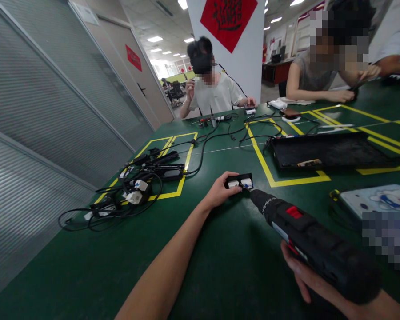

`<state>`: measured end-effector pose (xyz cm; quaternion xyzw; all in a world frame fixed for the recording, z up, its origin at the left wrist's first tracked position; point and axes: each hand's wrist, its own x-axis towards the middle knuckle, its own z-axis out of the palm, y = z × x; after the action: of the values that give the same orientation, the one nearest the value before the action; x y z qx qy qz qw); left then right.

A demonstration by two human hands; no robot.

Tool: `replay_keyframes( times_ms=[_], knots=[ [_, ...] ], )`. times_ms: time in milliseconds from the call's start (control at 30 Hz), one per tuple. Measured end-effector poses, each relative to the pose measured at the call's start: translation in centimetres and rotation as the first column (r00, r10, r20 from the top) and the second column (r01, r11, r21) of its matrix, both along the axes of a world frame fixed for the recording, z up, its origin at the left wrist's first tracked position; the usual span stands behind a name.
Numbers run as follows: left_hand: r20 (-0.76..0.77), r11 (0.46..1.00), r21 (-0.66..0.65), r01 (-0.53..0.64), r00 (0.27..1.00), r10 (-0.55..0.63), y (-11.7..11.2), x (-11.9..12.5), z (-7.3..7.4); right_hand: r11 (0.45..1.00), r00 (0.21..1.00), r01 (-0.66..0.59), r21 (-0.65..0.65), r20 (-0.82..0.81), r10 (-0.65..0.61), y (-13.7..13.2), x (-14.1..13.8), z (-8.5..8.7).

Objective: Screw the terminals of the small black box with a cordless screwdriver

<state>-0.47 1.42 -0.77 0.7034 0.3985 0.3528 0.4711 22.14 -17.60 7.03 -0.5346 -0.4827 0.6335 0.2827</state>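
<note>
My left hand [220, 192] reaches forward over the green table [220, 266] and grips a small black block with white parts [240, 181], holding it down on the surface. My right hand [303, 275] is wrapped round the handle of a black electric screwdriver with a red switch [306, 235]. The driver's tip touches the top of the small block between its white parts. Most of my right hand's fingers are hidden under the tool.
A tangle of black adapters and cables [136, 186] lies at the left inside yellow tape lines. A black tray [330, 151] sits at the right, a light blue case [376, 200] nearer me. Two other people [213, 89] [323, 71] sit at the far edge.
</note>
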Motion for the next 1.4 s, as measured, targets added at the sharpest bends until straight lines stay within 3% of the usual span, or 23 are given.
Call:
replay_keyframes(
  times_ms=[200, 767, 933, 1200, 1400],
  knots=[
    [-0.004, 1.0, 0.009, -0.008, 1.0, 0.008, 0.0, 0.0, 0.1, 1.0, 0.999, -0.022, 0.007, -0.024, 0.022, 0.1, 0.1, 2.2],
    [-0.006, 1.0, 0.004, -0.013, 1.0, 0.013, 0.1, 0.0, 0.0, 0.998, 1.0, 0.028, 0.048, -0.002, -0.028, -0.2, -0.5, 3.6],
    [-0.008, 1.0, -0.013, -0.02, 1.0, 0.02, 0.0, 0.1, 0.1, 0.999, 1.0, 0.008, 0.032, 0.001, -0.008, -0.3, -0.4, 3.5],
    [-0.001, 0.999, -0.049, 0.002, 1.0, -0.002, -0.2, 0.1, 0.2, 1.0, 0.997, 0.01, -0.024, -0.071, -0.012, 0.1, 0.0, 1.7],
    [-0.009, 1.0, 0.002, -0.006, 1.0, 0.006, 0.0, 0.0, 0.0, 0.999, 0.996, 0.031, -0.036, -0.081, -0.034, 0.2, 0.1, 1.8]
  ],
)
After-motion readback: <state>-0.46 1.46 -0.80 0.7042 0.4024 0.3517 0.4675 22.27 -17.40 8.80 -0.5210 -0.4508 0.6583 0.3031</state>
